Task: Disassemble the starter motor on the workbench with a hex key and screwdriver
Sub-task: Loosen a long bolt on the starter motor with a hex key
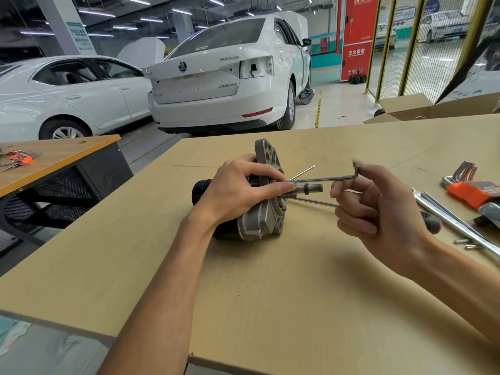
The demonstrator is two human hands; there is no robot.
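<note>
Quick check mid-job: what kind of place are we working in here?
Most likely a car repair or training workshop: white sedans parked indoors with bonnets raised, a tan wooden workbench carrying an orange-holdered hex key set, and a yellow mesh safety fence.

Hands point(243, 190) on starter motor point(259, 212), hex key point(324, 179).

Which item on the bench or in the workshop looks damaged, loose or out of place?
The nearer white car lacks its right tail lamp: a bare opening shows there. On the bench, two small loose bits lie beside the wrench and could roll off.
</note>
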